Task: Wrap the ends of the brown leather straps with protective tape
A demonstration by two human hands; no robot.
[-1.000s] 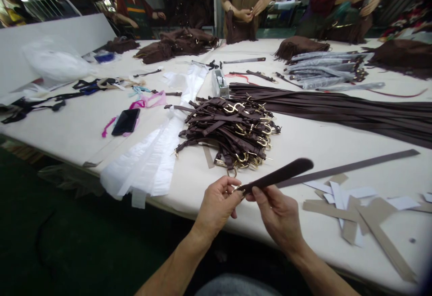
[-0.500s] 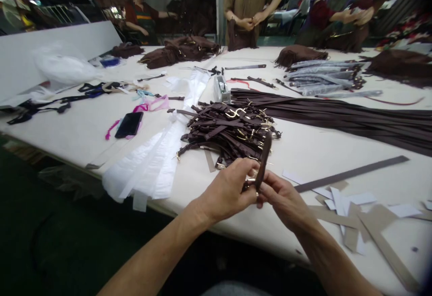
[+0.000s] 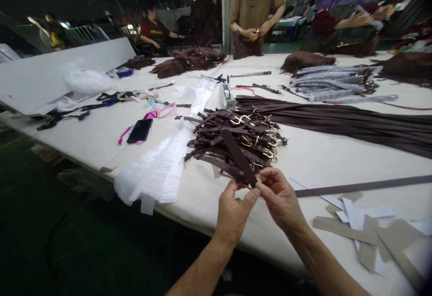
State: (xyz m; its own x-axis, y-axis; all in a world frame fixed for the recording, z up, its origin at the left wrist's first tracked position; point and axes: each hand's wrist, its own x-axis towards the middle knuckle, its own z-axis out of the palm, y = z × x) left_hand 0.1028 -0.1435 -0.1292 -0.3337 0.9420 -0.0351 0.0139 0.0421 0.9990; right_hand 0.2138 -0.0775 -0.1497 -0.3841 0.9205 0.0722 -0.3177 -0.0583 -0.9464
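Observation:
Both of my hands pinch a dark brown leather strap [image 3: 239, 157] above the table's near edge. My left hand [image 3: 234, 210] grips it from the left with thumb and fingers. From the other side my right hand [image 3: 280, 197] closes on the strap's lower end, the thumbs nearly meeting. The strap's free end points up and to the left. Just behind it lies a heap of short brown straps with gold buckles and hooks [image 3: 216, 127]. A longer flat brown strip [image 3: 364, 186] extends rightward from beside my right hand.
Long brown straps [image 3: 337, 118] run off to the right. White wrapping sheets [image 3: 151, 170] and a black phone [image 3: 139, 131] lie left; paper and card strips [image 3: 351, 230] right. A tape dispenser [image 3: 227, 96] stands behind the heap. Several people work across the table [image 3: 313, 154].
The strap has turned from nearly upright to leaning left, with its broad face showing. My left hand has rotated more upright. The view has shifted slightly.

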